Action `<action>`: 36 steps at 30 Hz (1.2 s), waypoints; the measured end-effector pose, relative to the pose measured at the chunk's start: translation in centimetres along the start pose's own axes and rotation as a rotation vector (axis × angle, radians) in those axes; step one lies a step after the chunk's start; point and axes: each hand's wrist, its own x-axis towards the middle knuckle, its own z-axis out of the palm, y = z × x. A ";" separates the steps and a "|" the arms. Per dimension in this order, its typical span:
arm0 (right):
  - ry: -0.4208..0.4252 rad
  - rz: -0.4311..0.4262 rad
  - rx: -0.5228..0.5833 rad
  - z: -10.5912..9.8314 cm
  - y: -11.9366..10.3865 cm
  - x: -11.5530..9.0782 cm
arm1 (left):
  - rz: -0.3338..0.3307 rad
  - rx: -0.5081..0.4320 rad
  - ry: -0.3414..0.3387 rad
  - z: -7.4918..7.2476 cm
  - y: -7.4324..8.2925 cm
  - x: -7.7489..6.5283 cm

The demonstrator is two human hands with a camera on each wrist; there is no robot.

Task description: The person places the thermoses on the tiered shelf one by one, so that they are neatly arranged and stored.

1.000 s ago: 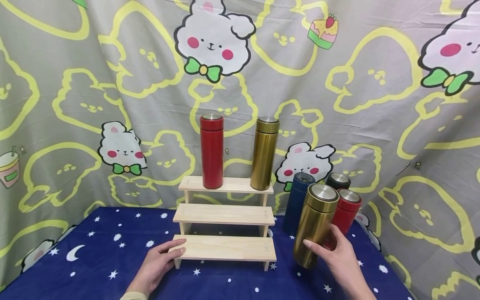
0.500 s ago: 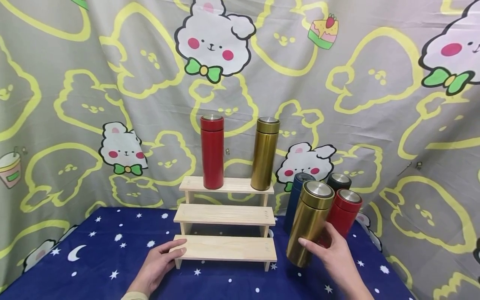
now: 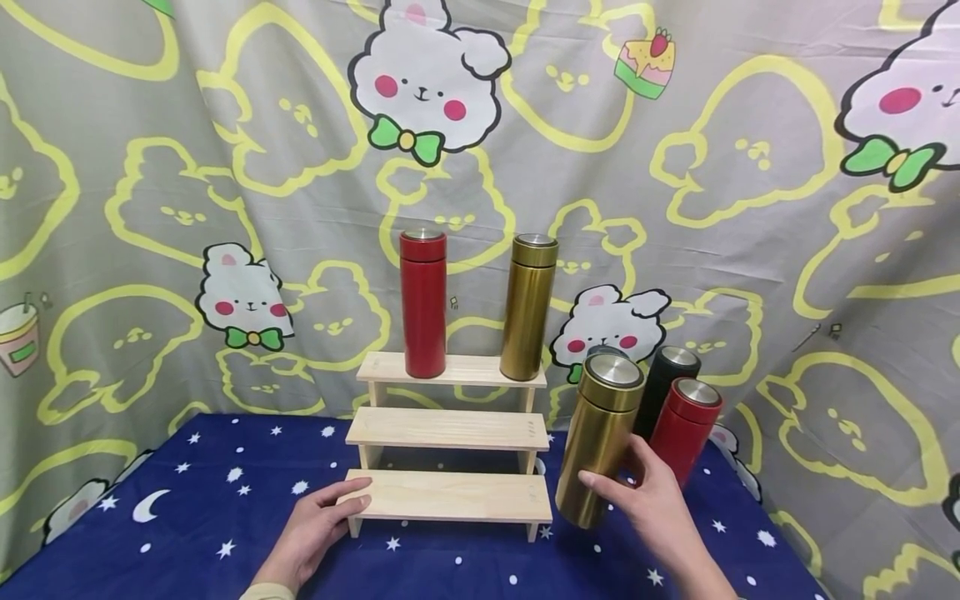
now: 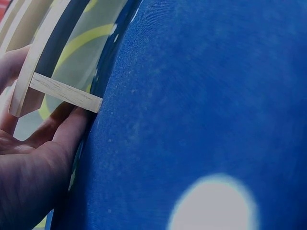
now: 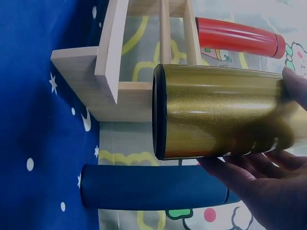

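My right hand (image 3: pixel 652 500) grips a gold vacuum flask (image 3: pixel 600 442) around its lower body, thumb on the near side. The flask leans slightly and is off the table, its base seen in the right wrist view with a gap to the cloth. My left hand (image 3: pixel 315 525) holds the left end of the lowest step of a three-step wooden rack (image 3: pixel 450 496); in the left wrist view its fingers (image 4: pixel 67 127) lie by the rack's leg. On the top step stand a red flask (image 3: pixel 424 308) and another gold flask (image 3: pixel 529 312), upright and apart.
Right of the rack stand a black flask (image 3: pixel 675 375), a red flask (image 3: pixel 684 425) and a blue flask (image 5: pixel 153 187), mostly hidden in the head view by the held one. A starry blue cloth (image 3: pixel 247 517) covers the table; a patterned curtain (image 3: pixel 322 225) hangs behind.
My right hand has carried the gold flask leftward toward the rack, uncovering more of the black and red flasks and covering the blue one. The left hand and rack have stayed put.
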 end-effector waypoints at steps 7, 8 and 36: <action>-0.016 0.012 -0.003 0.8 -0.5 0.2 | -0.001 -0.003 -0.001 -0.1 0.0 0.0; -0.014 0.006 -0.002 1.0 -0.6 0.2 | -0.001 -0.003 -0.002 -0.1 0.0 -0.1; -0.108 -0.117 0.182 6.5 -2.1 1.3 | 0.000 0.005 0.002 -0.1 0.1 -0.1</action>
